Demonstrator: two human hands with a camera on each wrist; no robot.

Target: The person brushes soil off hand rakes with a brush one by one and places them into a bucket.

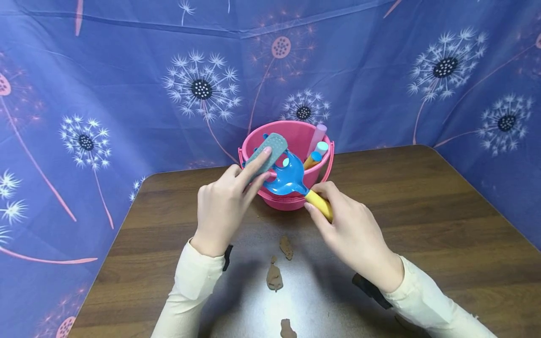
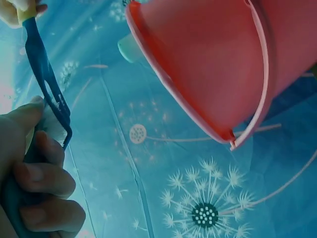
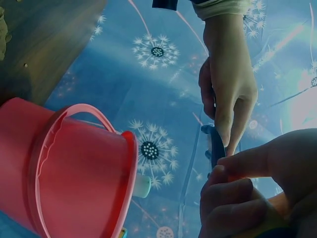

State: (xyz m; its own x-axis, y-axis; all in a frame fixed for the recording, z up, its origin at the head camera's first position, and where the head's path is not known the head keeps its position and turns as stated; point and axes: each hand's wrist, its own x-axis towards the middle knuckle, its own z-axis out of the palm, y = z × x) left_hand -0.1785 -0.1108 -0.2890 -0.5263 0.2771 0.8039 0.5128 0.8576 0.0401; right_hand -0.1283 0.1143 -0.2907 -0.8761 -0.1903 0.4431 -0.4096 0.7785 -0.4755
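My left hand point(image 1: 221, 202) grips a grey-green scrub brush point(image 1: 272, 150), index finger stretched along its dotted back. In the left wrist view, pale bristles point(image 2: 53, 126) lie against the blue head of a toy sand rake point(image 2: 39, 64). My right hand point(image 1: 352, 230) holds that rake point(image 1: 291, 171) by its yellow handle point(image 1: 320, 205), fingers curled round it. The rake's head, with holes and short prongs, is partly hidden behind the brush. Both tools are up in front of a pink bucket point(image 1: 287, 204), overlapping its rim in the head view.
Inside the bucket stand a lilac handle point(image 1: 317, 138), a mint one point(image 1: 322, 148) and an orange one with a blue end point(image 1: 313, 159). Several flat brown clumps point(image 1: 274, 277) lie on the wooden table point(image 1: 422, 202). Behind hangs a blue dandelion-print cloth point(image 1: 359, 70).
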